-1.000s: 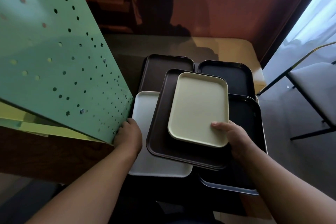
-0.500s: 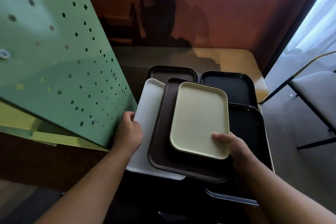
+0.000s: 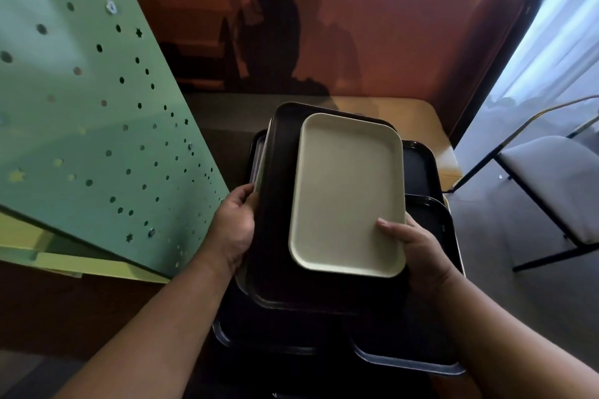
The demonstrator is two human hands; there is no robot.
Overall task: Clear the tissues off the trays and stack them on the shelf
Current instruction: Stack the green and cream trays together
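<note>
- Cream tray [image 3: 346, 194] lies on top of a dark brown tray [image 3: 278, 204], set toward that tray's right side.
- A white tray [image 3: 262, 159] shows only as a thin edge along the brown tray's left side, tucked under it.
- Left hand [image 3: 235, 230] grips the left edge of this stack, fingers curled round the white and brown rims.
- Right hand [image 3: 418, 253] grips the near right corner: thumb [image 3: 389, 227] pressed on the cream tray's inner face, fingers hidden under the stack.
- Black trays beneath and beside: one at far right [image 3: 419, 168], one at near right [image 3: 447, 269] with a pale rim, another dark tray edge at lower left [image 3: 223, 334]. All sit on the desk [image 3: 418, 120], tan where lit, shaded on the left.
- No tissues visible on any tray.
- Green perforated panel [image 3: 90, 113], dotted with round and star-shaped holes, stands at left, just beside the left hand.
- Reddish-brown backrest [image 3: 389, 36] behind the desk; grey-seated chair [image 3: 557, 185] with a dark metal frame at right, apart from the trays.
</note>
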